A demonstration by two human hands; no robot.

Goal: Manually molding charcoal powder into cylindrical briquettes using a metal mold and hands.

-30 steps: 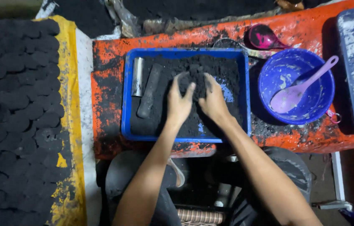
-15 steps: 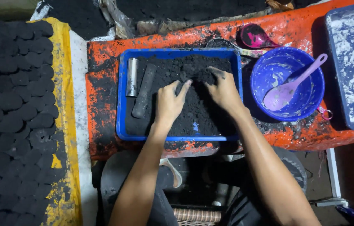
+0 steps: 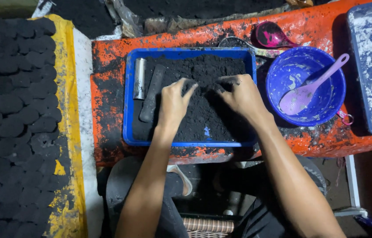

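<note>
Black powder (image 3: pixel 203 103) fills the blue tray (image 3: pixel 128 110) at the centre of the frame, on the orange table (image 3: pixel 106 88). In the head view, both hands rest in the heap: the left hand (image 3: pixel 173 103) lies palm down with fingers spread loosely, grasping nothing; the right hand (image 3: pixel 241 94) is curled over the powder, and whether it clutches any is hard to tell. Half a second ago the hands sat closer together near the tray's top; now they are lower and farther apart. A metal tube (image 3: pixel 139 78) and a dark stick (image 3: pixel 152 93) lie at the tray's left. Right of the tray, a blue bowl (image 3: pixel 278 70) holds a purple spoon (image 3: pixel 311 86).
</note>
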